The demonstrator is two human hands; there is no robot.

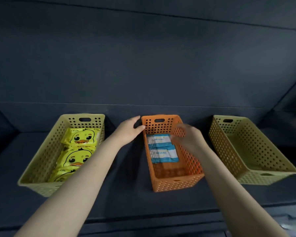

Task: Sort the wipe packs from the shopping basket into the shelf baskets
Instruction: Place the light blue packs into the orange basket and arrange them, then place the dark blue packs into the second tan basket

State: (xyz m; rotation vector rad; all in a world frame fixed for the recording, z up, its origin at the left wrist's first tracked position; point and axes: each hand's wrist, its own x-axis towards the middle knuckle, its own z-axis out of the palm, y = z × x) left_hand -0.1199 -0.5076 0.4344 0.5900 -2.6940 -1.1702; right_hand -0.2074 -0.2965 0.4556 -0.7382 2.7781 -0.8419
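Head view: blue-and-white wipe packs (162, 148) lie in the far half of the orange basket (178, 183). Two of them, flat, overlapping, pushed toward its left wall.

Risk 1: the right hand (186, 135) hovers just over them by the basket's right wall. A careless pull-out could snag the top pack's edge and skew or flip it.

Risk 2: the left hand (130, 130) grips the basket's far-left corner, thumb on the rim, fingers behind it. A tug there probably slides the light basket and shifts the stack.

The right hand is motion-blurred, so I can't tell whether it holds anything or hangs loose.

The packs look like thin, soft film pouches, likely slippery and floppy at the seams.

Left of the orange basket: yellow basket (41, 165) with three yellow duck packs (79, 137) in a row. Right of it: second yellow basket (263, 176). Shopping basket not in view.
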